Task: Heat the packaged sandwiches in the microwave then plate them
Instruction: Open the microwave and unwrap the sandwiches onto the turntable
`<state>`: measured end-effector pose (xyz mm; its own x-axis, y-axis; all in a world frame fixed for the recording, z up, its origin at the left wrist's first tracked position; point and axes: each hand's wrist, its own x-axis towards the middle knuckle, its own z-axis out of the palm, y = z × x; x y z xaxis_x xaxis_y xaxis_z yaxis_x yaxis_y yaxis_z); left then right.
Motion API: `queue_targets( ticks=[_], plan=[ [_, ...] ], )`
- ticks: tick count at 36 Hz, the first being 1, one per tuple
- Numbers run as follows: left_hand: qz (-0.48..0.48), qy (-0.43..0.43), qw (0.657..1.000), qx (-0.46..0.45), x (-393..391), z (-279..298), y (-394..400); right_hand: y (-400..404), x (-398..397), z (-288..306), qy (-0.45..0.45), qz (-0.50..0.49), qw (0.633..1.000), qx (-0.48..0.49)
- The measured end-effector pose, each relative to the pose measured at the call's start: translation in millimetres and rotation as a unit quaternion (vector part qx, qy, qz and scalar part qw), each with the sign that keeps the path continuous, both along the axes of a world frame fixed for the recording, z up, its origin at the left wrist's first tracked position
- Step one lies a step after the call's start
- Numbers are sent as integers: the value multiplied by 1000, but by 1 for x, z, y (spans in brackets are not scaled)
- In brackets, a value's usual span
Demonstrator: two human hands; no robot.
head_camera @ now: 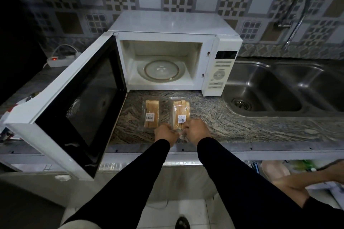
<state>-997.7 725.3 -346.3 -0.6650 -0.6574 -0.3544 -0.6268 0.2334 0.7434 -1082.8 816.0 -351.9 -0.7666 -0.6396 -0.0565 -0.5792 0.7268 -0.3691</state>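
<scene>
Two packaged sandwiches in clear wrap with barcode labels lie on the granite counter (232, 122) in front of the microwave. The left sandwich pack (151, 112) lies untouched. My left hand (164, 133) and my right hand (196, 130) both pinch the near end of the right sandwich pack (181, 111). The white microwave (167, 24) stands with its door (74, 109) swung wide to the left. Its cavity holds only the glass turntable (161, 69).
A steel double sink (279, 89) with a coiled tap (296, 15) lies to the right. A power strip (59, 59) sits at the back left. Another person's arm (301, 184) reaches in at the lower right. Red and white items (11, 109) show behind the door.
</scene>
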Motion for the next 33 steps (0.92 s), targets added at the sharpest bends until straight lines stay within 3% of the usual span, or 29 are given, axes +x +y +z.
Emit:
queue_targets(
  ticks=[15, 19, 24, 29, 33],
  plan=[
    [-43, -65, 997, -24, -8, 9, 6, 4, -7, 16, -29, 30, 999, 27],
    [-50, -76, 995, -48, -9, 9, 6, 0, -9, 31, -66, 25, 997, -16],
    [-67, -92, 992, -59, -10, 12, 3, -5, -8, 57, -22, 40, 999, -9],
    [-63, -90, 990, -94, -13, 29, -3, -4, -15, 75, 7, 35, 997, -70],
    [-27, -30, 992, -123, -20, 49, -8, -6, -22, 84, -29, 9, 986, -164]
  ],
)
